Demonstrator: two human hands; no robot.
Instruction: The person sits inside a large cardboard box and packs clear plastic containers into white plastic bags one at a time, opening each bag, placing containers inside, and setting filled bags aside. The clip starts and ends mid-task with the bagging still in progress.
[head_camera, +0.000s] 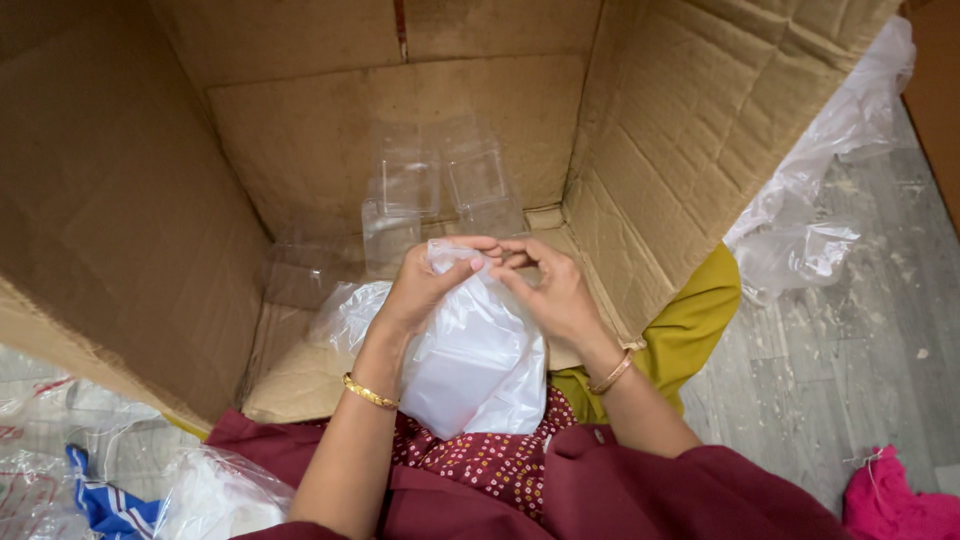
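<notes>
plastic bag (480, 365), white and filled, hangs below both grips, long axis running from its pinched mouth down to the lap. left hand (420, 290) and right hand (550, 290) both pinch that mouth. beyond them, cardboard box (120, 230) holds clear plastic containers (440, 190).

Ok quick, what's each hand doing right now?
Left hand: closed, pinching the top of the white plastic bag.
Right hand: fingers also pinching the bag's top edge.

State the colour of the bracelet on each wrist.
Both bracelets are gold, best seen in the head view.
</notes>
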